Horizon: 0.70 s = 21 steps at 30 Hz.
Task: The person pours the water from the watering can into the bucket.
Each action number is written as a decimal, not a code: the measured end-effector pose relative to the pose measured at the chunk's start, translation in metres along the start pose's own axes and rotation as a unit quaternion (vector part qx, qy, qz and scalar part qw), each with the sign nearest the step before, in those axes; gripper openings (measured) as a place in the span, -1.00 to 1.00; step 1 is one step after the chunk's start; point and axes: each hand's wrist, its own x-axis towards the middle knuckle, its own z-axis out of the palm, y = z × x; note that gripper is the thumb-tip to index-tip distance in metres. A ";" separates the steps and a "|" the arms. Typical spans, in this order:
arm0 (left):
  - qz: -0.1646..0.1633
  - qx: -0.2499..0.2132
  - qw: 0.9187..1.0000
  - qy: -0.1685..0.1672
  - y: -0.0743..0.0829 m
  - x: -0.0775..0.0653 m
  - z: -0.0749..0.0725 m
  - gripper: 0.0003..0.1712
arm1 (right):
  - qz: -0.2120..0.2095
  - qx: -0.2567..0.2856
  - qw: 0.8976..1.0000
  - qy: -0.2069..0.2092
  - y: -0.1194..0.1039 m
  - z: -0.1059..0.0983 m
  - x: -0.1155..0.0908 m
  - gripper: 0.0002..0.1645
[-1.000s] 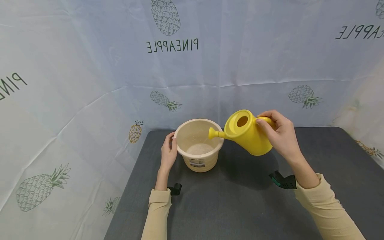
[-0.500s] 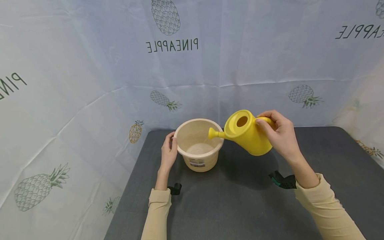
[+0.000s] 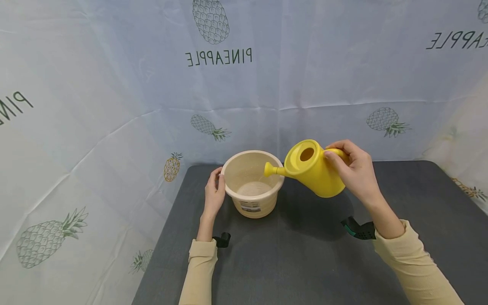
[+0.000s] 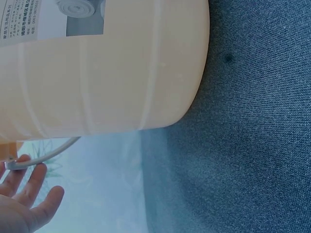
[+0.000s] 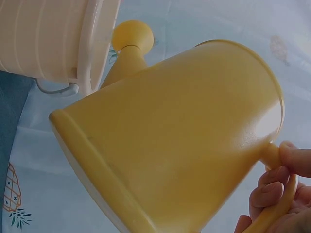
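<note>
A cream plastic bucket with a printed label stands upright on the dark table. My left hand holds it at the left side of the rim, its fingertips by the grey bail handle in the left wrist view. With my right hand I grip the handle of a yellow watering can, thumb on top and fingers curled round it. The can is raised above the table and tilted left. Its rose hangs over the bucket's right rim, and thin streams of water fall inside.
The dark table runs beneath both arms. Close behind the bucket hangs a pale cloth printed with pineapples, which also covers the left side. Each wrist wears a black camera mount, such as the right one.
Water keeps running from the rose into the bucket. The watering can has shifted very slightly left; the left hand and the bucket stay in place.
</note>
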 end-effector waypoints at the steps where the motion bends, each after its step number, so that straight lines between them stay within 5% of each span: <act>1: 0.001 0.000 1.000 -0.001 0.000 0.000 0.000 -0.60 | 0.001 0.001 1.000 0.000 0.000 0.000 0.000 -0.82; 21: 0.008 0.007 1.000 0.000 0.000 -0.001 0.000 -0.60 | 0.000 -0.007 1.000 0.003 0.002 -0.001 0.000 -0.86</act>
